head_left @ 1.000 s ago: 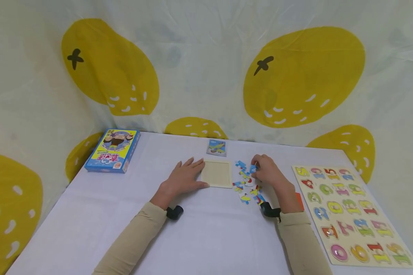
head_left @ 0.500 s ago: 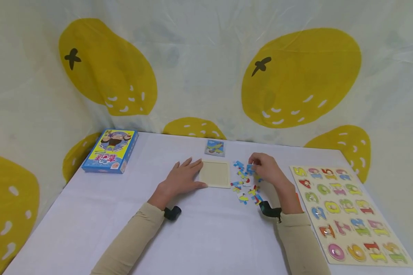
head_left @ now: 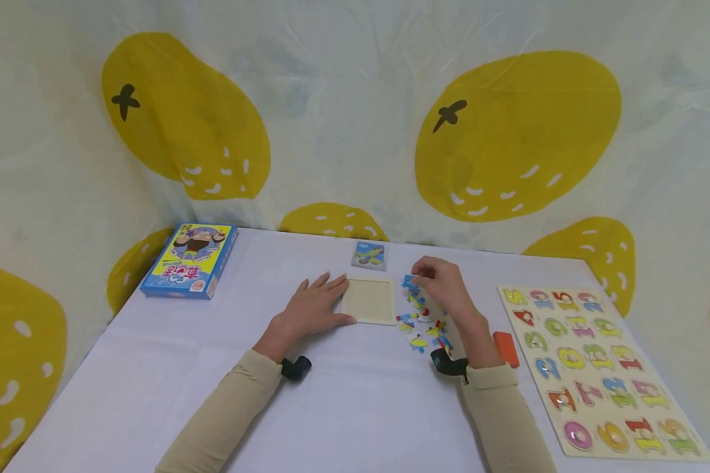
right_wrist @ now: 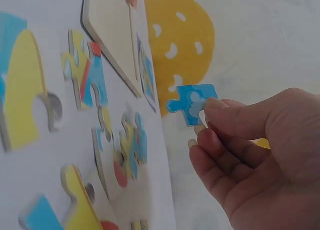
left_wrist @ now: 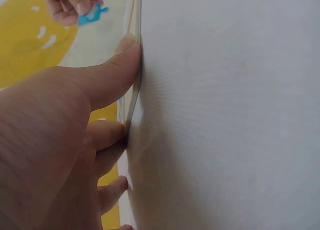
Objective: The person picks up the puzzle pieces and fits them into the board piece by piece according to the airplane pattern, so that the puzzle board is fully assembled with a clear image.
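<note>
My right hand (head_left: pixel 448 289) pinches a blue jigsaw piece (right_wrist: pixel 186 102) with a pale cloud-like mark between thumb and fingers. It is held up above the table, over the far end of several loose jigsaw pieces (head_left: pixel 417 342) in yellow, blue, red and white. The same blue piece (left_wrist: pixel 92 15) shows at the top of the left wrist view. With fingers spread, my left hand (head_left: pixel 312 309) rests against the left edge of a square wooden puzzle tray (head_left: pixel 369 301). Its thumb (left_wrist: pixel 117 72) touches the tray's rim. No pieces lie in the tray.
A small picture card (head_left: pixel 369 255) of a plane lies behind the tray. The blue and yellow box (head_left: pixel 189 260) sits at the back left. On the right are a red block (head_left: pixel 505 349) and a wooden number board (head_left: pixel 603 371). A patterned cloth (head_left: pixel 343 131) hangs behind the table.
My right hand has lifted the blue piece from among the loose ones and moved left with it. More of the red block shows beside the wrist. The left hand keeps its place.
</note>
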Demonstrator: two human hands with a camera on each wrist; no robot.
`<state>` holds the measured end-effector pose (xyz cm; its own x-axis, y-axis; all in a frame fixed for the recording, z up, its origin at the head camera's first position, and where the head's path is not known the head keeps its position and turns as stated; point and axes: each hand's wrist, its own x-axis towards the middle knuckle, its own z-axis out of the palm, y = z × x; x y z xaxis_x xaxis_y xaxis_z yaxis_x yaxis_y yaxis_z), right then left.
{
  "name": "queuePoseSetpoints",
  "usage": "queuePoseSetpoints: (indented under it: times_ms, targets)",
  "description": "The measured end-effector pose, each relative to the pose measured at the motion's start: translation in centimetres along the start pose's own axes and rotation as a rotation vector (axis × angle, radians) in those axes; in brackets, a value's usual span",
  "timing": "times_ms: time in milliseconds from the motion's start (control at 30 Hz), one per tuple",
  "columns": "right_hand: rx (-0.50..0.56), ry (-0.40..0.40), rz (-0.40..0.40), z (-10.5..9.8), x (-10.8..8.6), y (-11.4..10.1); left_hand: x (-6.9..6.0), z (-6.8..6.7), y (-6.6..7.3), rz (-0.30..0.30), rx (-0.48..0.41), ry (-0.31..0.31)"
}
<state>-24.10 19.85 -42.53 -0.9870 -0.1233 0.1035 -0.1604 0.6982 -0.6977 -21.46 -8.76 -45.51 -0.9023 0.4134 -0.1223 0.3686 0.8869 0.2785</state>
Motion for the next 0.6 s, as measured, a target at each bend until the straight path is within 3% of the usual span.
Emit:
queuePoseSetpoints:
  times_ms: [167, 600]
  targets:
    - [0.062, 0.008, 0.0, 1.1, 0.2, -0.5, -0.1, -0.1, 0.1, -0.002, 0.004, -0.003]
    - [0.096, -0.007, -0.004, 4.6, 1.1, -1.0, 0.0, 0.0, 0.0, -0.015, 0.016, -0.017]
